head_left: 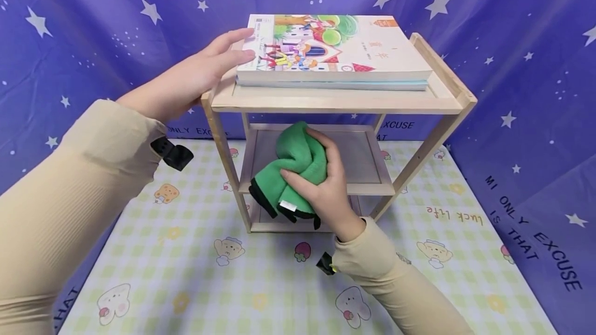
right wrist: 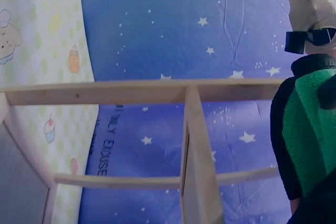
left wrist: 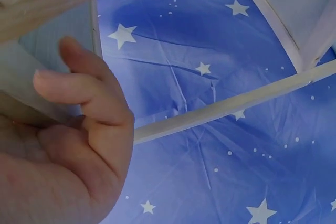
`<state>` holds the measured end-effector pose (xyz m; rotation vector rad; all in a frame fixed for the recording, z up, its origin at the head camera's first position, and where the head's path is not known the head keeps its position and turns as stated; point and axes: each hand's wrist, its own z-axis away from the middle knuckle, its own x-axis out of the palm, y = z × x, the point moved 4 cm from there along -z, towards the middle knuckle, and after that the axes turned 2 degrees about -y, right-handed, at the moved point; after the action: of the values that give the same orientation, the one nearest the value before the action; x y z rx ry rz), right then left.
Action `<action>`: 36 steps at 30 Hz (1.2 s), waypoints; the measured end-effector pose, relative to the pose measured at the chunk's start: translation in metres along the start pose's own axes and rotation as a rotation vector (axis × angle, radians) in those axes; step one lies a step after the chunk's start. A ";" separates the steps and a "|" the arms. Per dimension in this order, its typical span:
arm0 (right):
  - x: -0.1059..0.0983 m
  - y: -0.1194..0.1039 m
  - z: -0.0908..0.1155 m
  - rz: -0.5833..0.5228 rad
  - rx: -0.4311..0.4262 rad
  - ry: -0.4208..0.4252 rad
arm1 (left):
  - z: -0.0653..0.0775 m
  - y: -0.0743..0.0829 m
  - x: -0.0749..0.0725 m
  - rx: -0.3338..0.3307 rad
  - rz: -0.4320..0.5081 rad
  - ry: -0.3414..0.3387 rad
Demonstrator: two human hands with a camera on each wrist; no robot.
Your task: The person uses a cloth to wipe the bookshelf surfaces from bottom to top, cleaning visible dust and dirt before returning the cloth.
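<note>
"So, head view?"
"Green cloth (head_left: pixel 298 162), centre, grasped by right hand (head_left: pixel 331 187); left hand (head_left: pixel 200 71), upper left, grips rack (head_left: pixel 335 101) bearing books (head_left: pixel 386 50)."
"Left wrist?"
"Bent fingers (left wrist: pixel 86 92), left."
"Right wrist?"
"Cloth, right edge: taken up; what remains, cannot tell."

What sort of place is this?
Probably a staged tabletop recording corner: star-print backdrop hung around the sides, checked cartoon tablecloth underneath, and a small wooden shelf standing on it. The wider room isn't visible.
</note>
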<state>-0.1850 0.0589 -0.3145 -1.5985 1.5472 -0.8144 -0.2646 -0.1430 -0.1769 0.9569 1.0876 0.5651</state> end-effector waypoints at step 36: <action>0.083 -0.037 -0.067 0.010 0.073 -0.300 | -0.005 0.002 -0.007 0.017 -0.211 -0.027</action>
<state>-0.2175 -0.0300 -0.2534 -1.5775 1.2961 -0.5868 -0.2714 -0.1459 -0.1727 0.8493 1.1544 0.3699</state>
